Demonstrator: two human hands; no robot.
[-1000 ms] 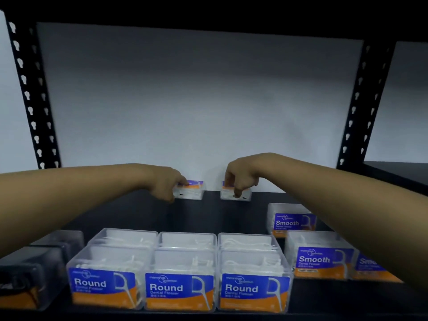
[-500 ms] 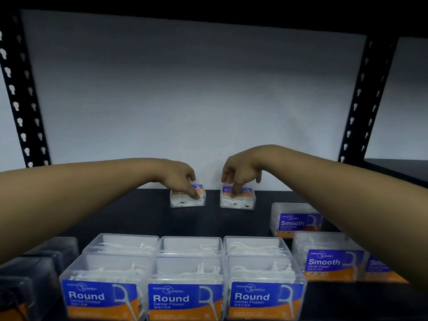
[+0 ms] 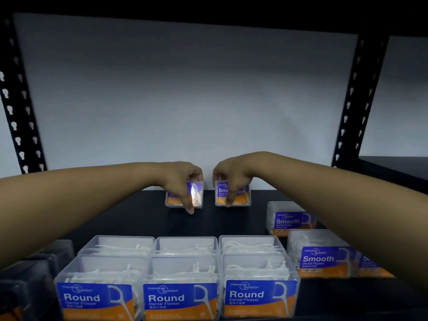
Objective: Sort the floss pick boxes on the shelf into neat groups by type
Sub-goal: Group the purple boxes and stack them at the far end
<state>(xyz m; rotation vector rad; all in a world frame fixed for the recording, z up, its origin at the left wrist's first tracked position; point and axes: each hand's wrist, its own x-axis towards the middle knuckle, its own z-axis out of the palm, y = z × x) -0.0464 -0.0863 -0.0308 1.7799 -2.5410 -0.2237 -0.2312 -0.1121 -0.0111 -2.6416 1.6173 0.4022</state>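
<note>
At the back of the black shelf (image 3: 129,216), my left hand (image 3: 183,184) grips a clear floss pick box (image 3: 196,195) whose label is mostly hidden by my fingers. Beside it my right hand (image 3: 231,179) grips a "Smooth" box (image 3: 240,195). Both boxes are tilted with their blue-orange labels toward me, a small gap between them. In front stand two rows of three clear "Round" boxes (image 3: 178,295). Three "Smooth" boxes (image 3: 291,221) sit at the right.
Dark boxes (image 3: 25,286) stand at the front left edge. Black perforated uprights (image 3: 20,117) frame the shelf on both sides, with a grey wall behind. Bare shelf lies between the held boxes and the Round rows.
Both hands have pulled the two back boxes toward me and tipped them up so their labels face me. The camera has shifted slightly.
</note>
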